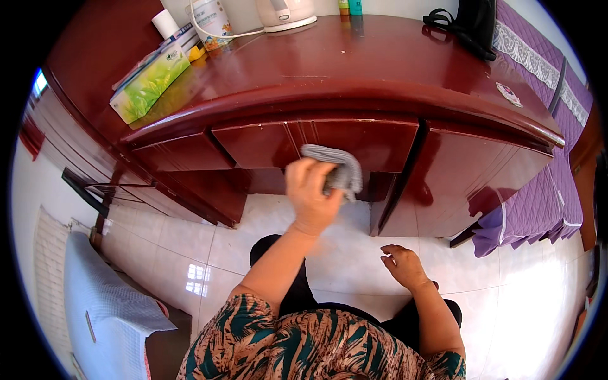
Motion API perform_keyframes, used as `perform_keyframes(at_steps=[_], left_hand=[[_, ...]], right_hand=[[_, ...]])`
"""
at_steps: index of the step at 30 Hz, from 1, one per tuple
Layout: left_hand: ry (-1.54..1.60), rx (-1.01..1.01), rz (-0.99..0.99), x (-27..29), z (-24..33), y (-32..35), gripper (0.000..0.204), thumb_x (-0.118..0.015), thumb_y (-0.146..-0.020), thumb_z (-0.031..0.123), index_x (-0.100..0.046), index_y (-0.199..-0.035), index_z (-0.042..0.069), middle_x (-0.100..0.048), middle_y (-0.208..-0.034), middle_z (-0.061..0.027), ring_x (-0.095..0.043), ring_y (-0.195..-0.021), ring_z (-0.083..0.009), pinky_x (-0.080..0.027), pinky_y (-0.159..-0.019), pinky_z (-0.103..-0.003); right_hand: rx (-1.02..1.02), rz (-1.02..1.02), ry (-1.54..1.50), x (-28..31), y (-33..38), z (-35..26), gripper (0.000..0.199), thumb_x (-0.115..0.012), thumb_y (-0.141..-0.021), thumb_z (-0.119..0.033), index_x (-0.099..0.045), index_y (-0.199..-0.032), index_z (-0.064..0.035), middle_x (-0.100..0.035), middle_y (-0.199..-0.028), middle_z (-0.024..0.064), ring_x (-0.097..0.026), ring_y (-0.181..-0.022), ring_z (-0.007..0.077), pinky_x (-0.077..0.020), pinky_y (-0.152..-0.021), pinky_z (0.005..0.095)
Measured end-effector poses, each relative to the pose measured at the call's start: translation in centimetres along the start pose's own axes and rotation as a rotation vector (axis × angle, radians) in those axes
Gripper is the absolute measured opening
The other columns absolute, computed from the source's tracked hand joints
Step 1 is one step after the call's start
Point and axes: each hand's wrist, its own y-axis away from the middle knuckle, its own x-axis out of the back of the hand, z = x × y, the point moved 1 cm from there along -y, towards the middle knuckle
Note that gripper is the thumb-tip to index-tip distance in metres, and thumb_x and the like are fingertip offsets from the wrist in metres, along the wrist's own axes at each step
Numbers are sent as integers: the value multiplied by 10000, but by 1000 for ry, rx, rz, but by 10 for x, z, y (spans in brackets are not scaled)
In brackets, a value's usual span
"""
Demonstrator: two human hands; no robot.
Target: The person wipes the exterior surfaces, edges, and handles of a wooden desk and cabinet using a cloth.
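My left hand [310, 196] is closed on a bunched grey striped cloth [345, 166], held against or just before the middle drawer front [361, 140] of a dark red desk [304, 69]. Motion blurs the hand a little, so contact with the wood is hard to judge. Lower down, my right hand [405, 266] hangs above my knee with loosely bent fingers, the thumb side apart and nothing in it. It is near the desk's right cabinet door [456, 183].
On the desktop stand a green tissue box [151, 82], a white canister [212, 25], a pale kettle [285, 14] with its cord, and a black bag [472, 25]. A purple quilted cover [532, 209] drapes at the right. A chair with a light blue cover [104, 297] stands lower left.
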Motion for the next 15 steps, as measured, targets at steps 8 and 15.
perform_keyframes(at_steps=[8,15], left_hand=[[95,501,362,66,-97,-18,232,-626,-916,126,-563,-1102,3,-579,-1089,-110,-548,-996,-203,-447,-880,-338],[-80,433,319,58,-80,-7,321,-628,-912,137,-526,-1153,-49,-507,-1150,-157,-523,-1055,-275,-411,-940,-378]], right_hand=[[154,114,-194,33,6,-45,230,-633,-869,-85,-654,-1089,-21,-690,-997,179,-676,-870,313,-533,-784,369],[646,477,-201,122,17,-147,223,-585,-879,-18,-675,-1082,-35,-699,-908,139,-665,-722,225,-479,-640,312]])
